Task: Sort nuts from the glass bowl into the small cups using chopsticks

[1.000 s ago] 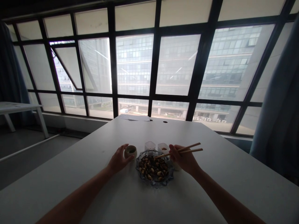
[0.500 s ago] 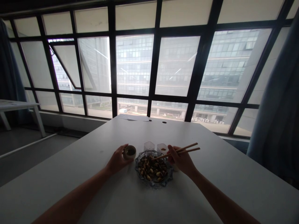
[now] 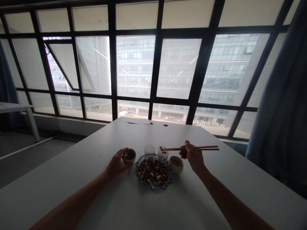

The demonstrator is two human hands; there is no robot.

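A: Looks like wood in the chopsticks (image 3: 202,148)?
B: Yes, smooth and matt.
A: And in the bowl (image 3: 154,188)?
B: Seems glass, clear and glossy, ridged around the rim.
A: Judging by the cups (image 3: 177,170)?
B: Like ceramic, smooth.
A: And for the little containers (image 3: 150,149)?
B: Like thin, translucent plastic.
A: Across the tabletop (image 3: 115,204)?
B: Smooth, with a faint sheen.
A: Of the sheets (image 3: 137,121)?
B: Flat paper.
A: Of the curtain (image 3: 270,108)?
B: Matt cloth, in folds.

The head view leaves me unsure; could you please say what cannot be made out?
Head view:
Chopsticks: anything at their tips is too small to identify.
Cup in the left hand: contents too dark.
Left clear container: base hidden by the glass bowl.
Side table: cut off by the left edge.
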